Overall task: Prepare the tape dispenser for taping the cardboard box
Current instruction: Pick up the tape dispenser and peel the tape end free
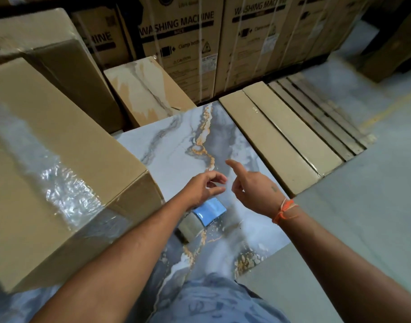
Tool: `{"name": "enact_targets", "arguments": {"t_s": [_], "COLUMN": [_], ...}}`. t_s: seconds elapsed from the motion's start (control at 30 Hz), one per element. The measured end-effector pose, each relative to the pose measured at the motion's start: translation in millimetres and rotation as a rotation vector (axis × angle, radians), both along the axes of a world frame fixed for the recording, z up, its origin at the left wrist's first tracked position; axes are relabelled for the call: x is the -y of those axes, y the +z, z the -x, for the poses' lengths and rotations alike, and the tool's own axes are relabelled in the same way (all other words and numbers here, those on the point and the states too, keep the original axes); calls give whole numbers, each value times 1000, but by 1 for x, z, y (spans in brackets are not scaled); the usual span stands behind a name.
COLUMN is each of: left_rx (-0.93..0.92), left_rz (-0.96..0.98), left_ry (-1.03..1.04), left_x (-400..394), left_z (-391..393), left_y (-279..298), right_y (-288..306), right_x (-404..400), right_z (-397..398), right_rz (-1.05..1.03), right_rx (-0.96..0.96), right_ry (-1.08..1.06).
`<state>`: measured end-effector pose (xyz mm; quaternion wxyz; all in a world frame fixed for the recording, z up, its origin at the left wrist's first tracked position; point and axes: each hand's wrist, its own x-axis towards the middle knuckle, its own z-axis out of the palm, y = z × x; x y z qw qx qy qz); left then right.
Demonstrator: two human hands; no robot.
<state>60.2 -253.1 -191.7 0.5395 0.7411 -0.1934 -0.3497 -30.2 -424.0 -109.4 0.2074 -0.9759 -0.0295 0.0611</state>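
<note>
The tape dispenser (pixel 208 212) lies on the marble-patterned slab (pixel 176 148). Its blue plate faces up and its roll of clear tape (pixel 191 226) sits at its left, close to the corner of the big cardboard box (pixel 59 164). My left hand (pixel 203 187) hovers just above the dispenser, thumb and fingers curled together on what looks like the end of the clear tape. The strip itself is barely visible. My right hand (pixel 253 190) is beside it to the right, empty, with the index finger stretched out and the thumb apart.
The big box's top is sealed with shiny clear tape. More cardboard boxes (pixel 148 89) and washing machine cartons (pixel 183 43) stand behind. Flat long cartons (pixel 276 136) lie right of the slab on a wooden pallet (pixel 321 113). Grey floor (pixel 363 194) lies to the right.
</note>
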Motion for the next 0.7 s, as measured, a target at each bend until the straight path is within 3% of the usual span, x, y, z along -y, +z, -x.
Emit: {"name": "enact_targets", "arguments": {"t_s": [0.33, 0.43, 0.53, 0.63, 0.7], "left_rx": [2, -17, -15, -14, -20], "left_rz": [35, 56, 94, 107, 96], "left_ry": [1, 8, 29, 35, 27], "left_x": [2, 4, 4, 4, 3], "left_z": [-7, -5, -4, -5, -6], "left_y": [-17, -19, -22, -23, -23], "right_y": [-13, -15, -22, -37, -51], "right_x": [-9, -11, -16, -31, -38], "right_z": [5, 11, 23, 36, 44], "right_rz": [179, 190, -67, -362, -470], "right_rx": [30, 126, 241, 198, 162], "right_ry": [-116, -203, -464, -833, -925]}}
